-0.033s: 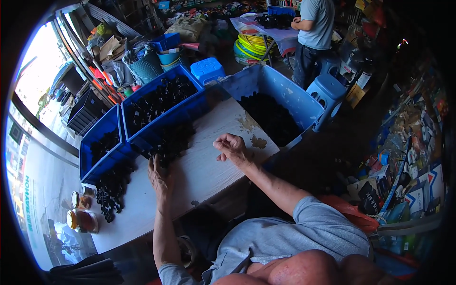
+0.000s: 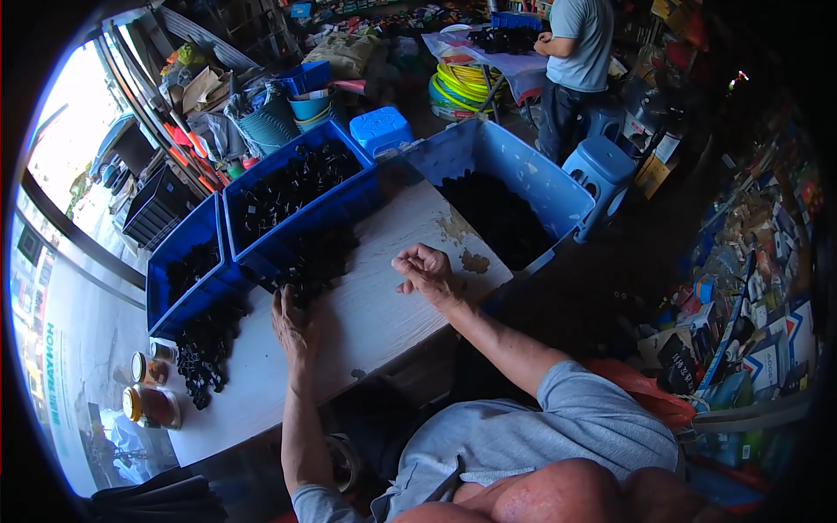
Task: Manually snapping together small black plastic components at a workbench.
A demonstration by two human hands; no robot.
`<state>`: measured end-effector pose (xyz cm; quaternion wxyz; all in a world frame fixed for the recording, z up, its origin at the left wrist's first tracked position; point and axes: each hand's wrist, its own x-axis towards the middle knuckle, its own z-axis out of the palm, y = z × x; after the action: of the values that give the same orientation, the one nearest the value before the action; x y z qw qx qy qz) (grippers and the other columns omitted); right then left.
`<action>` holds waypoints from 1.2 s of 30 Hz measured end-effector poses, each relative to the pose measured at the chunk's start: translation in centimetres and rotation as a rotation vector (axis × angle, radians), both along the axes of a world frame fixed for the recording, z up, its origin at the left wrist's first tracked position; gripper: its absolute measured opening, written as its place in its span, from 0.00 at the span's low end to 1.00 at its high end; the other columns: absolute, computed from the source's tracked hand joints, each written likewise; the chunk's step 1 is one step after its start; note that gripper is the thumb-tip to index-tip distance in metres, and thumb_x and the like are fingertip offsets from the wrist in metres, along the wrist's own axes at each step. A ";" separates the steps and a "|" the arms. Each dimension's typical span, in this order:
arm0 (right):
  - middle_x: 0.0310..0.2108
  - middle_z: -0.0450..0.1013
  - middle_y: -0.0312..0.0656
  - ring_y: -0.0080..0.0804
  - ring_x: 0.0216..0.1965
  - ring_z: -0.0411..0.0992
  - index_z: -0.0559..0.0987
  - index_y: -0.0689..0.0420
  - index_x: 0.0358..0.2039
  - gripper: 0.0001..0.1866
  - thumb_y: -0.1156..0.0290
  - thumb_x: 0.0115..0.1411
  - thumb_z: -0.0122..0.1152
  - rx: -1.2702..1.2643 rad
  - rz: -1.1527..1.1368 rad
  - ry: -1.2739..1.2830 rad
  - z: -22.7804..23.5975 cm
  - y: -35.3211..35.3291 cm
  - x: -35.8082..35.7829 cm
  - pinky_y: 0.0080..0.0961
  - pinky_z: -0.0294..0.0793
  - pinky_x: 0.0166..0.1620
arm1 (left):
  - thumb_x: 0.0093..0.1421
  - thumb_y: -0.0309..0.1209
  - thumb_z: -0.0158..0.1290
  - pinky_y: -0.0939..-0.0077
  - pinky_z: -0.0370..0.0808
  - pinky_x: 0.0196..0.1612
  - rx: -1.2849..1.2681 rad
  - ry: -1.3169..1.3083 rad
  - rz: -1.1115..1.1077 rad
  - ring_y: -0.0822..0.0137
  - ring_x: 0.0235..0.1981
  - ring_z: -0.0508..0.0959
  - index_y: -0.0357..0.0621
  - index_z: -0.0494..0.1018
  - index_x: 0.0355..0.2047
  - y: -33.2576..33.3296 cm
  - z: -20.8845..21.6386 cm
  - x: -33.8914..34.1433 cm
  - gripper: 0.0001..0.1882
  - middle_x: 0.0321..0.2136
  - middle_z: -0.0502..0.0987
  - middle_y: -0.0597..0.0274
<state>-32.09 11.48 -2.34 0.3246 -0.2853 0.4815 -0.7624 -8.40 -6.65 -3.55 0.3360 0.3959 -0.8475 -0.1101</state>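
Observation:
My left hand [image 2: 292, 324] lies flat on the white table [image 2: 366, 322], its fingers stretched into a heap of small black parts [image 2: 316, 257]. My right hand [image 2: 425, 272] hovers just over the table's middle with its fingers curled in; I cannot see anything inside it. A second heap of black parts [image 2: 205, 353] lies further left on the table.
Three blue crates with black parts ring the table's far side: left [image 2: 161, 301], middle [image 2: 301, 228] and right [image 2: 540, 179]. Jars [image 2: 150, 405] stand at the near left corner. Blue stools [image 2: 606, 170] and a person [image 2: 575, 52] at another table are behind.

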 end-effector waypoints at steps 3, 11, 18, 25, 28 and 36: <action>0.23 0.73 0.31 0.17 0.16 0.69 0.78 0.57 0.34 0.11 0.65 0.62 0.69 -0.003 -0.001 -0.010 0.3 0.2 -0.1 0.24 0.84 0.28 | 0.57 0.38 0.63 0.52 0.65 0.64 -0.009 0.032 0.018 0.41 0.61 0.69 0.46 0.69 0.61 -0.1 -0.2 0.2 0.32 0.62 0.68 0.43; 0.20 0.71 0.30 0.16 0.16 0.69 0.78 0.57 0.34 0.11 0.65 0.62 0.69 -0.016 -0.070 -0.015 0.4 0.0 0.1 0.24 0.84 0.27 | 0.59 0.39 0.62 0.54 0.67 0.63 0.021 0.038 0.017 0.44 0.60 0.71 0.43 0.71 0.59 0.1 -0.4 0.3 0.29 0.60 0.70 0.44; 0.22 0.71 0.31 0.16 0.16 0.69 0.77 0.57 0.34 0.11 0.64 0.62 0.69 0.006 -0.033 0.014 0.1 0.3 -0.1 0.24 0.83 0.28 | 0.59 0.38 0.62 0.55 0.67 0.63 -0.012 0.056 0.005 0.44 0.59 0.71 0.43 0.72 0.58 0.6 0.1 0.0 0.27 0.58 0.72 0.45; 0.21 0.70 0.31 0.16 0.16 0.69 0.77 0.57 0.34 0.12 0.64 0.62 0.70 -0.013 -0.078 0.039 0.3 0.0 0.1 0.24 0.83 0.28 | 0.59 0.37 0.62 0.54 0.68 0.61 -0.031 0.046 0.006 0.43 0.58 0.72 0.43 0.73 0.57 1.3 0.8 0.0 0.27 0.57 0.72 0.44; 0.21 0.71 0.31 0.16 0.16 0.68 0.77 0.57 0.34 0.12 0.64 0.62 0.69 0.107 0.077 0.073 0.3 0.5 -0.3 0.23 0.83 0.27 | 0.59 0.37 0.62 0.54 0.68 0.61 -0.043 0.038 0.000 0.43 0.58 0.72 0.43 0.73 0.57 1.0 0.5 0.1 0.27 0.57 0.72 0.44; 0.23 0.73 0.32 0.16 0.15 0.68 0.77 0.58 0.33 0.11 0.64 0.62 0.69 0.038 0.004 0.070 -0.2 0.0 -0.2 0.23 0.82 0.26 | 0.59 0.37 0.62 0.53 0.69 0.60 -0.054 0.029 0.005 0.43 0.57 0.73 0.43 0.73 0.57 1.0 0.3 0.0 0.27 0.57 0.72 0.43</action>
<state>-32.25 11.53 -2.54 0.3146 -0.3064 0.5064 -0.7421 -8.42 -5.68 -3.26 0.3588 0.3871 -0.8443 -0.0921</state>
